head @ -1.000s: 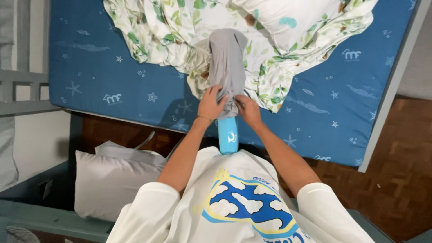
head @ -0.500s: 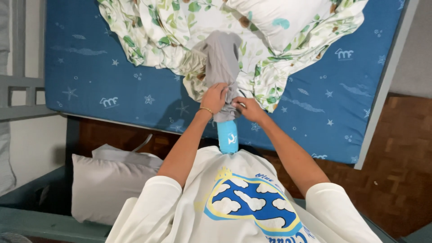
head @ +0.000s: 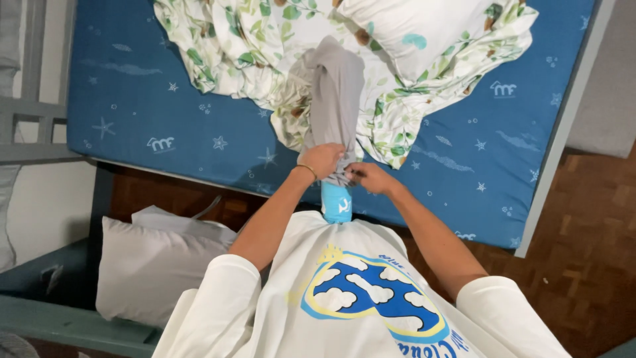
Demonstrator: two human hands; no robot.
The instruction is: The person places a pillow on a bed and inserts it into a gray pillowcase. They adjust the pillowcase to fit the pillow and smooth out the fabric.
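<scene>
Right at the edge of the mattress, a long bolster pillow (head: 336,202) is being worked into a grey cover (head: 334,99). Only its bright blue end shows, poking out below the cover's mouth and pressed against the person's chest. The grey cover runs up and away from the hands, lying limp over a heap of leaf-printed bedding (head: 252,53).

Both hands sit at the cover's open end. The left hand (head: 322,159), with a thin bracelet at the wrist, is closed around a bunch of the grey cloth. The right hand (head: 370,178) pinches the hem just beside it, fingers drawn together on the fabric. The two hands are nearly touching.

Beyond the leaf-printed bedding, a white pillow (head: 404,33) with a small teal mark lies at the top of the pile. All of this rests on a blue mattress (head: 165,106) printed with stars and small sea shapes. Down by the bed's near side, a grey pillow (head: 152,265) leans against the grey-green bed frame (head: 66,321). Parquet flooring (head: 589,232) shows to the right.
</scene>
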